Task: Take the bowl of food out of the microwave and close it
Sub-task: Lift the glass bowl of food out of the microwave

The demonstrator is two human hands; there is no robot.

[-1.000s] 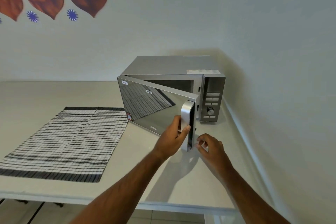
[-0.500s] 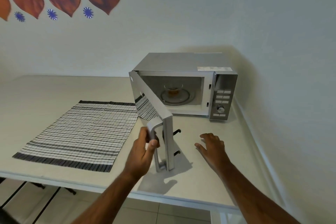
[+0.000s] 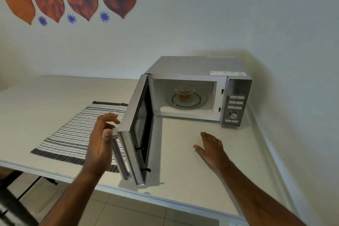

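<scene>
A silver microwave (image 3: 194, 66) stands at the back right of the white counter, its door (image 3: 135, 134) swung wide open toward me. Inside, a clear glass bowl (image 3: 185, 93) with brownish food sits on the round turntable. My left hand (image 3: 100, 143) is at the top of the door's handle (image 3: 120, 154); the thumb touches it and the fingers are spread, not wrapped around it. My right hand (image 3: 211, 147) hovers flat and empty over the counter in front of the microwave's opening, well short of the bowl.
A black-and-white striped cloth (image 3: 77, 134) lies on the counter (image 3: 183, 161) left of the door. The control panel (image 3: 235, 108) with buttons and a knob is on the microwave's right. A wall runs close along the right side. The counter's front edge is near my arms.
The door has swung from partly open to fully open, and the bowl inside has come into sight. My left hand's hold on the handle has loosened. My right hand stayed low over the counter.
</scene>
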